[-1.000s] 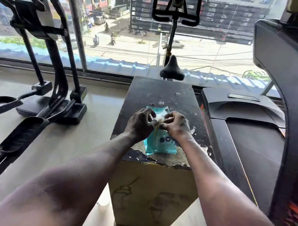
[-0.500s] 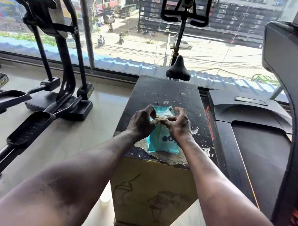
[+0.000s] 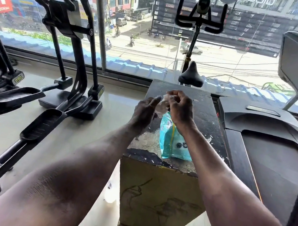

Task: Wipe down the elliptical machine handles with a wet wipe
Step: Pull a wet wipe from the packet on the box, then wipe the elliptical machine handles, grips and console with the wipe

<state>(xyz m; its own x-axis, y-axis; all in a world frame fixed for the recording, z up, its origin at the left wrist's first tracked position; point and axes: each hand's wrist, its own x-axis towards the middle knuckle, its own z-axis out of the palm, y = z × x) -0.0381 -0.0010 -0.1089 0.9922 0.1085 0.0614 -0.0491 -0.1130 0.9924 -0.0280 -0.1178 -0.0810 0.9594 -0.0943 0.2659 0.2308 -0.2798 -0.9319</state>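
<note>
The right hand (image 3: 179, 109) is curled, fingertips pinching one pale wet wipe (image 3: 162, 105) lifted above the packet. The left hand (image 3: 144, 112) is just beside it, fingers fairly straight with their tips against the same wipe; whether they pinch it cannot be told. Under both hands one blue wipes packet (image 3: 174, 140) lies on the worktop (image 3: 205, 115), a tall box with a worn black top and yellowish sides. Well apart to the left stand two elliptical machines (image 3: 71, 39), their handles up near the window. One exercise bike (image 3: 198, 24) stands behind the box, and one treadmill (image 3: 270, 142) lies to the right.
</note>
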